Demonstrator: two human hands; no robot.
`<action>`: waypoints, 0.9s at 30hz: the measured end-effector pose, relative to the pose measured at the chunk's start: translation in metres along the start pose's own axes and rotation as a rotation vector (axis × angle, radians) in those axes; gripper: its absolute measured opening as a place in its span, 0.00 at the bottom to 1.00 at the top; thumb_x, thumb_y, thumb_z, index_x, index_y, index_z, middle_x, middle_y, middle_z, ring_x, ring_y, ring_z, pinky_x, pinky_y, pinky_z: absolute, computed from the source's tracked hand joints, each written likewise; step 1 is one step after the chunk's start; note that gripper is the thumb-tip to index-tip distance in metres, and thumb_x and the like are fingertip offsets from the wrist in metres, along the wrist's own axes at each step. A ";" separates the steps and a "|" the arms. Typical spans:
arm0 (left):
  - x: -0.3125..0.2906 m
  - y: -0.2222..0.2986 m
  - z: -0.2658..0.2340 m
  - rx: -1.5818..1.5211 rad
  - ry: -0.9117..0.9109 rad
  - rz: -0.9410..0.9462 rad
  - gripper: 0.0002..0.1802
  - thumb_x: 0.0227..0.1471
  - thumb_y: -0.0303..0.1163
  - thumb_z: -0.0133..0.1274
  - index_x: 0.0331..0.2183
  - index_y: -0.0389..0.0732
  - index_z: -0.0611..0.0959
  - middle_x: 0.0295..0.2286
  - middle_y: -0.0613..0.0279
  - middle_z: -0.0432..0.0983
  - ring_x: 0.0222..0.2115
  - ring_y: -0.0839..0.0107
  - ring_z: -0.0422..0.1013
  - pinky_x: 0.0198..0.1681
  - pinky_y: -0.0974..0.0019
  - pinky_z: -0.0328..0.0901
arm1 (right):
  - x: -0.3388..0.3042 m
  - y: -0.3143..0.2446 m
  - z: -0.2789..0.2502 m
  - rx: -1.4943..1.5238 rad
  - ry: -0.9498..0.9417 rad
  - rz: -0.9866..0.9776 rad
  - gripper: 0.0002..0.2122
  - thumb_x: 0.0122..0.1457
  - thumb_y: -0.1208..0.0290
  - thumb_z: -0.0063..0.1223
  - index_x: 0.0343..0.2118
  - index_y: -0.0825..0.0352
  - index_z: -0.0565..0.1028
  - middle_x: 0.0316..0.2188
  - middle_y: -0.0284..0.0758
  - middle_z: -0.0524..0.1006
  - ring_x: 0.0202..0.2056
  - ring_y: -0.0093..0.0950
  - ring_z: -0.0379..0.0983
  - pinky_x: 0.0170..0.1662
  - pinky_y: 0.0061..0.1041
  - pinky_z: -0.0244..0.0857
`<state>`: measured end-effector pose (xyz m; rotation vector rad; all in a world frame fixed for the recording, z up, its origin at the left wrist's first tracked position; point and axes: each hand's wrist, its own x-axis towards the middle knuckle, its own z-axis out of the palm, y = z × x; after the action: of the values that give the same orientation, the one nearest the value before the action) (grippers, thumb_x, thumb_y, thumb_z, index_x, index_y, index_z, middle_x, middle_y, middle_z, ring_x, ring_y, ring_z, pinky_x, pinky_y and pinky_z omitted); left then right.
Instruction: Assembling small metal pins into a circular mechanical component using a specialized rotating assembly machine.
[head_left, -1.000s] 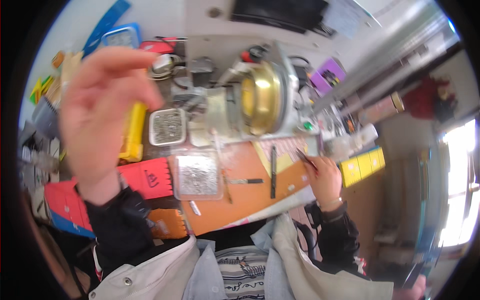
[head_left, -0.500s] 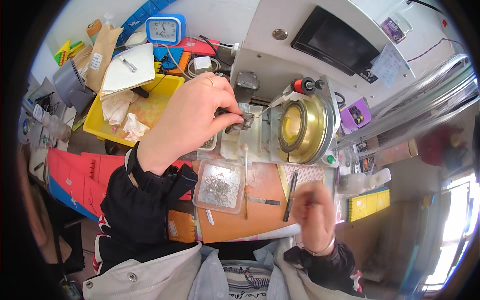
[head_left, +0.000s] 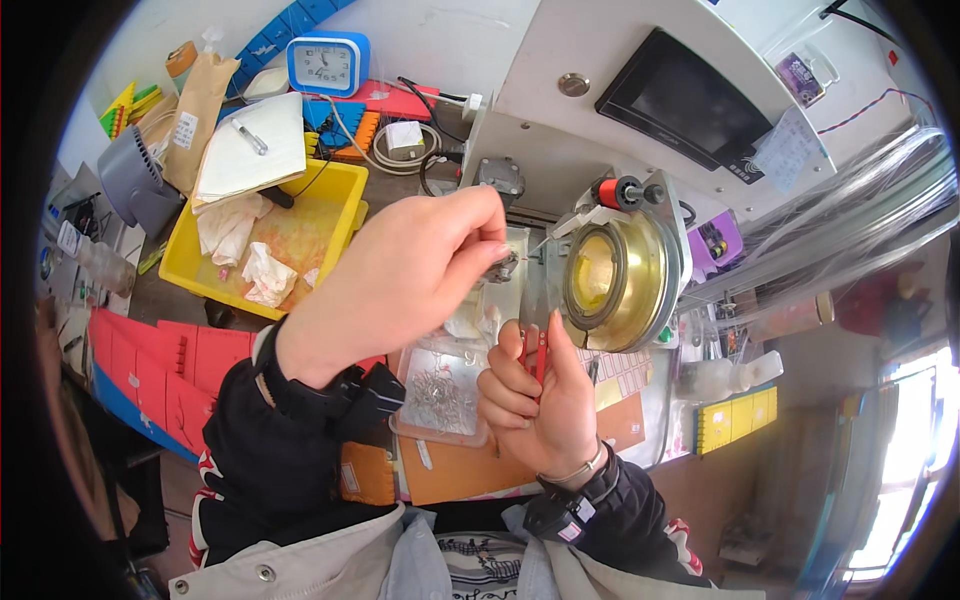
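My left hand (head_left: 390, 265) reaches across the middle with thumb and forefinger pinched together beside a small dark metal fitting (head_left: 505, 268) of the machine. What sits between those fingertips is too small to make out. Lower and to the right, my right hand (head_left: 540, 410) is closed around a small tool with two red handles (head_left: 537, 352), pointing up toward the machine. A brass-coloured drum (head_left: 625, 280) is just right of the tool. Below my hands lies a clear plastic tray (head_left: 440, 390) of small curved metal pieces resembling fish hooks, partly covered by my right hand.
A yellow bin (head_left: 180, 250) with crumpled tissues stands on the left, a notebook (head_left: 255, 150) over its far rim. Behind it is a blue clock (head_left: 328, 64). A dark screen (head_left: 690, 100) and a red spool (head_left: 618, 192) are on the machine. Clear strands (head_left: 850, 220) hang at right.
My right hand has come up and left from the mat's right side to the machine, with the red-handled tool now visible in it. My left hand has dipped slightly.
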<state>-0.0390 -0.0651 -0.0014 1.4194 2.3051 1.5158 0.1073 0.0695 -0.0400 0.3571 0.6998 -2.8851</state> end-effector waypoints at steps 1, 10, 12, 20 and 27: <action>0.001 0.002 0.004 -0.080 0.043 -0.020 0.04 0.56 0.23 0.53 0.30 0.36 0.74 0.17 0.61 0.64 0.17 0.71 0.61 0.23 0.67 0.57 | 0.002 -0.001 0.001 -0.001 0.003 -0.001 0.23 0.73 0.47 0.28 0.35 0.64 0.68 0.16 0.21 0.51 0.16 0.14 0.44 0.20 0.17 0.40; 0.003 0.005 0.013 -0.363 0.055 -0.197 0.06 0.58 0.24 0.55 0.29 0.37 0.76 0.18 0.77 0.63 0.19 0.89 0.55 0.21 0.76 0.49 | 0.016 -0.004 0.006 -0.099 0.031 -0.008 0.23 0.72 0.46 0.27 0.33 0.61 0.67 0.15 0.19 0.50 0.15 0.13 0.43 0.18 0.16 0.39; 0.004 0.003 0.013 -0.374 0.053 -0.196 0.06 0.58 0.24 0.55 0.29 0.37 0.76 0.18 0.77 0.63 0.19 0.89 0.55 0.21 0.76 0.49 | 0.018 -0.005 0.007 -0.098 0.082 -0.024 0.23 0.72 0.45 0.27 0.33 0.60 0.67 0.15 0.19 0.50 0.15 0.13 0.42 0.18 0.16 0.39; 0.000 0.003 0.011 -0.384 0.033 -0.210 0.06 0.58 0.24 0.55 0.28 0.37 0.76 0.19 0.77 0.64 0.20 0.90 0.55 0.21 0.77 0.50 | 0.018 -0.002 0.015 -0.059 0.175 -0.006 0.20 0.72 0.48 0.34 0.29 0.57 0.64 0.15 0.19 0.49 0.16 0.13 0.43 0.18 0.16 0.39; -0.002 0.004 0.010 -0.374 0.031 -0.161 0.04 0.58 0.24 0.53 0.31 0.37 0.76 0.20 0.78 0.63 0.21 0.89 0.54 0.23 0.78 0.50 | 0.017 0.001 0.008 0.036 0.115 -0.037 0.18 0.72 0.51 0.38 0.28 0.59 0.64 0.15 0.19 0.51 0.16 0.14 0.44 0.19 0.17 0.40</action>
<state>-0.0305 -0.0587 -0.0043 1.0958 1.9551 1.8045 0.0895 0.0638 -0.0381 0.5244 0.6806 -2.9344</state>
